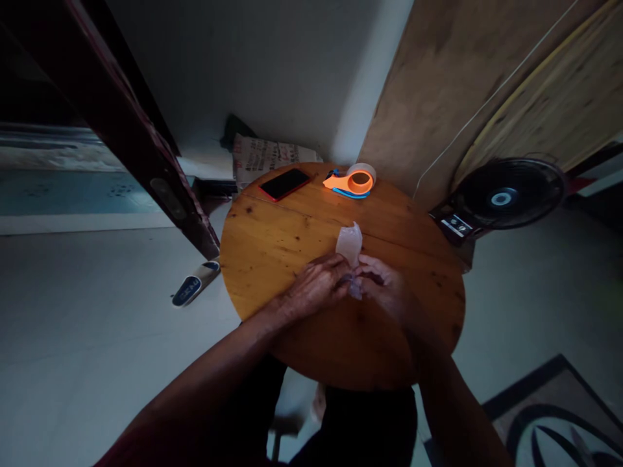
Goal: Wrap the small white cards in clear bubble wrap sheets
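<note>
Over the middle of a round wooden table (272, 253), both my hands pinch a pale, translucent strip of thin film or paper (349, 244). Its broad upper part stands out beyond my fingers, and a crumpled, faintly bluish end shows below them. My left hand (318, 279) grips it from the left with curled fingers. From the right, my right hand (384, 285) holds the same piece between thumb and fingers. The fingertips of the two hands nearly meet, and they cover the strip's middle. What exactly the strip is, I cannot make out.
At the table's far edge lie a phone (285, 184) with a red rim and an orange tape dispenser (351, 182) with blue parts. A black fan (506, 194) stands to the right. A slipper (195, 283) lies on the floor at left; a printed sack (263, 155) is behind the table.
</note>
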`<state>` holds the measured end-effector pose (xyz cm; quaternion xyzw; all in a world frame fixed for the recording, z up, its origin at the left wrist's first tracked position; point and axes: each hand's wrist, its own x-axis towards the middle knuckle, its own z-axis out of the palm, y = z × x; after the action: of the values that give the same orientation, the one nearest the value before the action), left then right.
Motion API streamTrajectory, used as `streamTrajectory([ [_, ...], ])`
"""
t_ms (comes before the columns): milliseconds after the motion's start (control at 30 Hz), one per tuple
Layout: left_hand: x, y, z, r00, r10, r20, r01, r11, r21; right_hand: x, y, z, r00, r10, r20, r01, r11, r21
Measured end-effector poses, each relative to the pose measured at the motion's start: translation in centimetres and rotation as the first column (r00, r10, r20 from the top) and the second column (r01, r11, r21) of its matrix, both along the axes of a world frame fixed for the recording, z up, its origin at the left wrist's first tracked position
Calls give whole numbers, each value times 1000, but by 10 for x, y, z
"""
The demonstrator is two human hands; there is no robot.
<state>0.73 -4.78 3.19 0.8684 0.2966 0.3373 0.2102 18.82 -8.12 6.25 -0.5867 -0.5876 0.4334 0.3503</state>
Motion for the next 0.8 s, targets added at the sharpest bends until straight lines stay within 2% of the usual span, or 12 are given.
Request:
streamTrajectory([
  [200,0,-4,7,993,78,92,-65,988,-139,2,1,-24,964,13,267,-54,987,150],
  [367,3,-6,5,978,140,157,-113,979,-169,1,-3,-30,917,28,398,-127,966,223],
  [533,7,-3,-1,979,140,145,-114,978,-177,2,-11,-20,913,134,385,-228,951,210],
  [667,9,-1,-6,984,116,137,-93,982,-164,8,-9,-9,951,193,243,-231,963,140],
  [733,9,-1,-8,984,123,131,-101,982,-160,14,-3,-5,976,149,161,-172,974,144],
  [800,8,-2,-9,986,133,104,-116,981,-155,22,6,-2,986,53,161,-85,977,195],
])
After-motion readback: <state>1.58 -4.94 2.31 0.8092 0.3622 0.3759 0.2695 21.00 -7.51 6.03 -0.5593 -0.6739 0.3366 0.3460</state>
